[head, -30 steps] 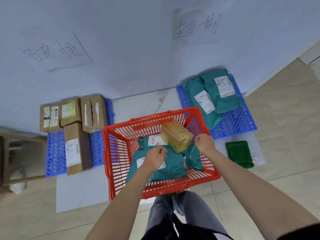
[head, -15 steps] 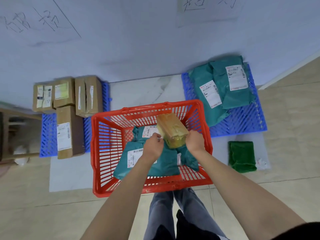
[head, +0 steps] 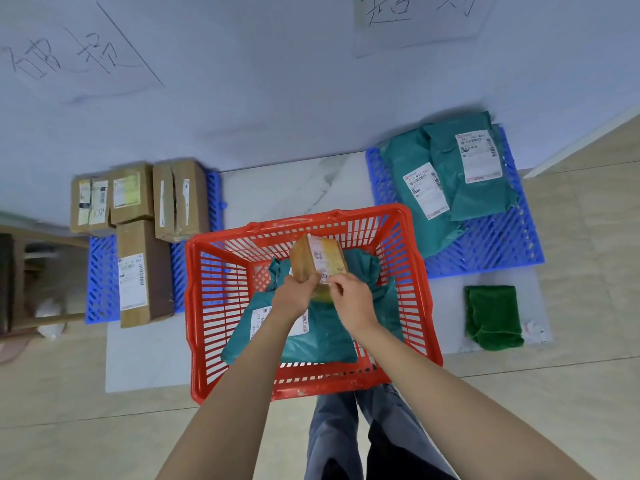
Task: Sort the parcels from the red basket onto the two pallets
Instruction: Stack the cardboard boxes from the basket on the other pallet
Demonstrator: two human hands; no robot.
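Hands both on small brown box, held tilted above red basket. Left hand fingers wrapped round box's lower left edge; right hand pinching lower right corner near the white label. Box lifted clear of teal mailers lying in basket bottom; at least two mailers, exact count unclear, partly hidden under arms and box.

Edges and room:
- Basket rim open on all sides at top; far rim just past box, left wall well apart from it.
- Left blue pallet mostly covered by cardboard boxes; long box overhangs near edge onto grey mat. Bare slats only at left strip and a sliver beside basket.
- Right blue pallet holds teal bags at back half, front half bare. Basket's right corner just beside that pallet's near-left edge.
- Pale floor strip between pallets behind basket, open.
- Green cloth on mat, right of basket, in front of right pallet.

Hard to read:
- Handwritten wall signs above each pallet, right one cut off by top edge.
- Wooden furniture at far left cropped, type unclear.
- Left pallet's far edge hidden behind boxes.
- Label text on box too small to read.
- Jeans-clad legs below basket, cut off by bottom edge.
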